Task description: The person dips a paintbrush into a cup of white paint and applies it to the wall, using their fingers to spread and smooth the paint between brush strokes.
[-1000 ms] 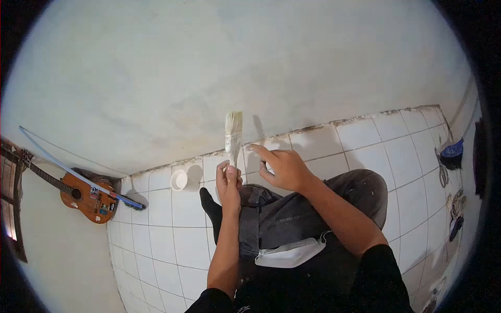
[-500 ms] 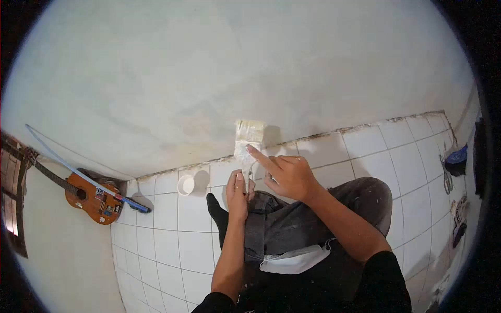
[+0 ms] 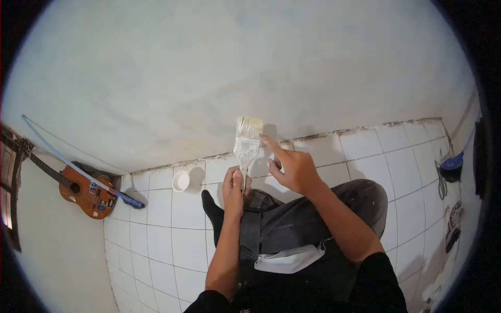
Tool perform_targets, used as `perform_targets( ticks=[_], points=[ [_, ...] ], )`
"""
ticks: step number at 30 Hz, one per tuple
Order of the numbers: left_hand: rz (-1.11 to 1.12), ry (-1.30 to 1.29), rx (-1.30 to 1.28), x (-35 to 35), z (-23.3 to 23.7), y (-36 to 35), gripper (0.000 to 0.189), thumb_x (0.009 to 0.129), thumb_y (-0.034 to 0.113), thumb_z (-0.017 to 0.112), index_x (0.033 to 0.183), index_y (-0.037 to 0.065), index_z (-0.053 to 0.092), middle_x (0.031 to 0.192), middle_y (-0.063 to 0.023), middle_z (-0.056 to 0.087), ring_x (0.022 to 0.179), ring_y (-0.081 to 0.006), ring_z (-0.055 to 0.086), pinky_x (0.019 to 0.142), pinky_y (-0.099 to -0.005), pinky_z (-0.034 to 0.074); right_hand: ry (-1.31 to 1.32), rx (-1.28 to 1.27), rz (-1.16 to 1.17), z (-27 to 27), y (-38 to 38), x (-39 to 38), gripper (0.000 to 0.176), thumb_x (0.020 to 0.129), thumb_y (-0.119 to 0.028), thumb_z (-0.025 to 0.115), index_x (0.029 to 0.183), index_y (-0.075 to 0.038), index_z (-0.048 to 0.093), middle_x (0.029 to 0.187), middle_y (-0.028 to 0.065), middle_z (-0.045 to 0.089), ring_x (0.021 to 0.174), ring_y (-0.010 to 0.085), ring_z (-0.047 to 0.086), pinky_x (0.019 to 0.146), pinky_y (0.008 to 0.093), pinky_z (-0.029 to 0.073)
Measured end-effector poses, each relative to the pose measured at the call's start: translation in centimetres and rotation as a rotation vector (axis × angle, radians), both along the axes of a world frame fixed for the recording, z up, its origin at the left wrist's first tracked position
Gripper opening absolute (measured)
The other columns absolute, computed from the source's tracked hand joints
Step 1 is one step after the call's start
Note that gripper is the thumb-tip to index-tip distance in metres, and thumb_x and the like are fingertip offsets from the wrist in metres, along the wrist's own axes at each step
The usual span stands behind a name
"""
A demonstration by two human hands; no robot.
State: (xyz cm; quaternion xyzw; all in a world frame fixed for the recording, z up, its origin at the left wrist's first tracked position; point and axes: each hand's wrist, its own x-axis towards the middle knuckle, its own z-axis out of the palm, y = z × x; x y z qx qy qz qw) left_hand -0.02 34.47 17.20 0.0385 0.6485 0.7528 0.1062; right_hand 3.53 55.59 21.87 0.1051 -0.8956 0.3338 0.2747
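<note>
A wide paintbrush (image 3: 247, 148), smeared with white paint, stands upright in front of me with its pale yellowish bristles at the top. My left hand (image 3: 235, 187) is closed around its handle. Beside the brush, my right hand (image 3: 295, 169) has its index finger stretched out, the tip at the right edge of the brush near the base of the bristles. Its other fingers are bent, the thumb stands apart, and nothing is held in it. On the floor to the left is a white cup (image 3: 180, 181); its contents cannot be made out.
The pale wall (image 3: 209, 68) rises just ahead, meeting the white tiled floor (image 3: 162, 208). At the left, a guitar (image 3: 86, 193) leans in the corner with a blue-handled broom (image 3: 78, 168) across it. A white face mask (image 3: 289, 259) lies on my lap. Scissors (image 3: 442, 188) are at the right.
My right index finger has shifted from the front of the brush's middle to its right edge, slightly higher. The left hand still grips the handle. The view has moved slightly.
</note>
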Motion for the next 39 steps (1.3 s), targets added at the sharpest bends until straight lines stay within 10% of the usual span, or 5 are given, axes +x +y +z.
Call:
perform_targets(
  ticks=[10,20,28,39],
  points=[
    [0.074,0.198,-0.075,-0.5,-0.9,-0.3,0.029,0.099,0.017,0.071,0.122,0.006,0.056,0.093,0.0002,0.061,0.083,-0.0076,0.053,0.073,-0.0236,0.043,-0.134,-0.039,0.162,-2.6,-1.4,-0.4,0.039,0.088,-0.022,0.071,0.124,-0.011,0.066,0.081,0.0128,0.072,0.070,0.0334,0.070,0.063,0.0459,0.056],
    [0.189,0.279,-0.171,0.2,0.3,0.2,0.032,0.094,0.011,0.075,0.118,0.008,0.055,0.097,0.0008,0.059,0.090,-0.0097,0.056,0.079,-0.0252,0.045,-0.004,-0.051,-0.026,-2.6,-0.8,-0.7,0.029,0.090,-0.020,0.071,0.116,-0.008,0.070,0.073,0.0126,0.069,0.064,0.0330,0.068,0.059,0.0452,0.053],
    [0.177,0.328,-0.164,0.2,-0.1,0.3,0.035,0.091,0.004,0.077,0.118,0.004,0.056,0.100,-0.0027,0.062,0.093,-0.0112,0.060,0.081,-0.0248,0.048,-0.037,-0.666,-0.216,-0.2,1.6,-1.4,0.025,0.092,-0.012,0.077,0.112,0.002,0.071,0.062,-0.0055,0.036,0.057,0.0048,0.032,0.052,0.0261,0.029],
    [0.123,0.398,-0.228,0.2,-0.3,0.1,0.034,0.089,0.002,0.077,0.116,0.002,0.057,0.104,-0.0072,0.065,0.099,-0.0149,0.063,0.091,-0.0292,0.049,-0.100,-0.561,-0.232,-0.5,2.0,-1.6,0.027,0.090,-0.025,0.078,0.105,-0.003,0.076,0.056,0.0054,0.047,0.052,0.0125,0.043,0.052,0.0334,0.036]
  ],
)
